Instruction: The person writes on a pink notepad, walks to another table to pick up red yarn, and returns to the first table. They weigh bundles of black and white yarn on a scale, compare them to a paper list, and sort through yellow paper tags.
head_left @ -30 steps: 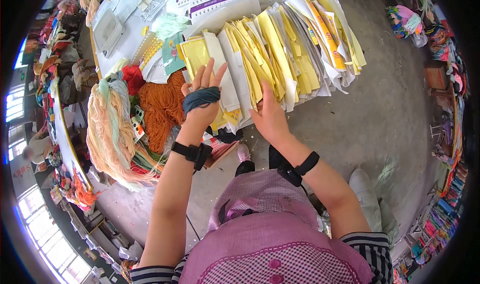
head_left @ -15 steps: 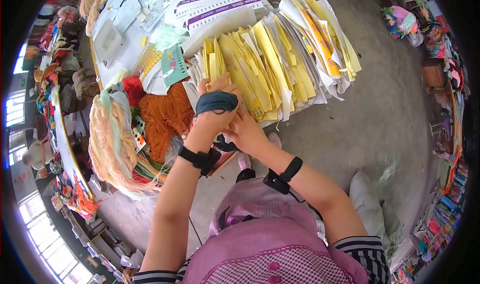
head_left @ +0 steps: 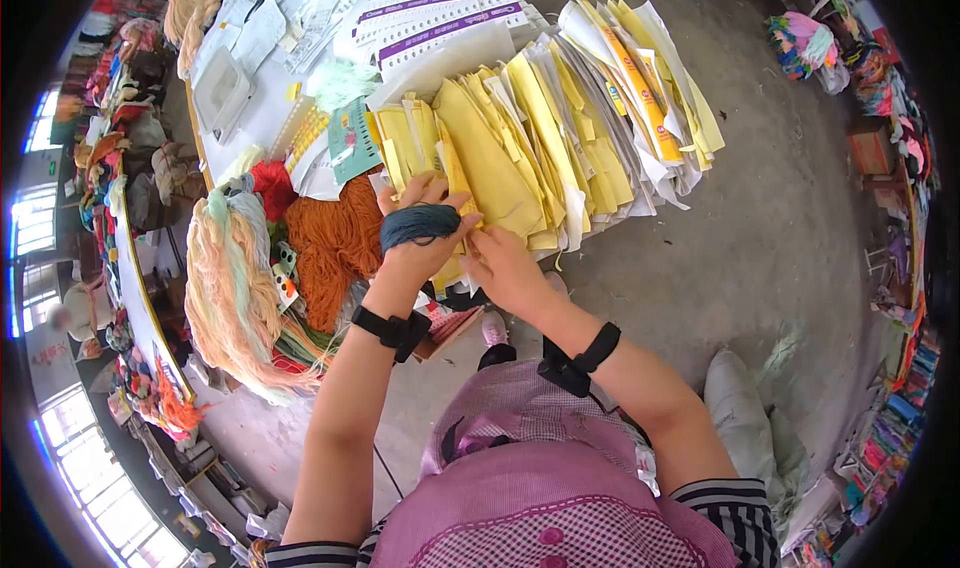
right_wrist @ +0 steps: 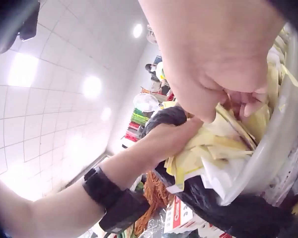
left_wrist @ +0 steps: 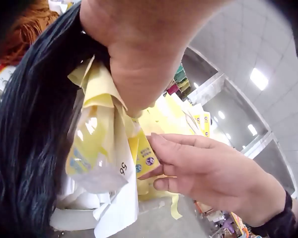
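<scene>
A dark blue yarn skein (head_left: 420,225) loops round my left hand (head_left: 415,253) and hangs as a thick dark curtain of strands (left_wrist: 27,119) in the left wrist view. That hand's bent fingers reach over the near end of a row of yellow paper envelopes (head_left: 490,183), its thumb against one envelope's edge. Close beside it, my right hand (head_left: 505,268) pinches the lower edge of a yellow envelope with small purple print (left_wrist: 148,161) between thumb and fingers. A white paper marked 56 (left_wrist: 121,183) and clear plastic (left_wrist: 97,144) hang near the left palm.
Orange yarn (head_left: 335,243) and pale peach skeins (head_left: 225,288) lie left of the envelopes. Purple-striped cards (head_left: 440,23), a plastic box (head_left: 222,93) and a green sample card (head_left: 353,140) are on the table further back. A pale sack (head_left: 735,398) stands on the floor at right.
My left hand, stretched open above the envelopes at first, has come down with the skein among them. My right hand moved left to meet it, and the near envelopes have parted.
</scene>
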Tool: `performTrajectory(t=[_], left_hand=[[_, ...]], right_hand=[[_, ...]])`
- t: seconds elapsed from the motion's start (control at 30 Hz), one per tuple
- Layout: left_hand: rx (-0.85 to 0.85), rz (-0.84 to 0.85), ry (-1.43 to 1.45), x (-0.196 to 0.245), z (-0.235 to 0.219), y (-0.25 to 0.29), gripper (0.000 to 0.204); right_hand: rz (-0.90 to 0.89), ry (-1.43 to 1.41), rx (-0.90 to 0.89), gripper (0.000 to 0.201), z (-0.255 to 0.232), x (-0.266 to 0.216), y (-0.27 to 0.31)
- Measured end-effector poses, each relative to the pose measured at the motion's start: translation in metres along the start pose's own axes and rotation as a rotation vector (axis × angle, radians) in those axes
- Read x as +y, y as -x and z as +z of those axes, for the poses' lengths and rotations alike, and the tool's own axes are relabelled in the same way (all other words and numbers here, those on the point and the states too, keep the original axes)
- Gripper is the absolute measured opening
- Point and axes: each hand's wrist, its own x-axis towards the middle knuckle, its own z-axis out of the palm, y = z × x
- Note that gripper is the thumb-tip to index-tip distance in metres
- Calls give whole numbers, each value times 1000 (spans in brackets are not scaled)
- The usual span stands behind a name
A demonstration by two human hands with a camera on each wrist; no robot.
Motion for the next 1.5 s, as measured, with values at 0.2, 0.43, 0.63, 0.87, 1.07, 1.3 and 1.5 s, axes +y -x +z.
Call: performTrajectory(t=[0.2,0.43,0.63,0.87,1.07,1.3,1.5], left_hand=[[22,-58,7,-1,2,4,31],[95,-25,33,-3,2,5,31],[-36,-104,41,-6,6,1,53],[78,-2,40,-1,-3,1,54],[80,64,-40,-8,4,3,36],[87,37,67,-4,-2,3,44],[72,55,106,-16,3,9,49]], right_hand=[[-156,397,568,53,-35,-7,6],[19,322,329,56,-36,5,-4],[-91,74,301,59,-4,4,2],[28,-21,216,65,-2,5,3],[125,-68,181,77,-10,16,5],[130,-297,296,62,-6,5,0],[-132,-13,239,43,6,-5,-1]])
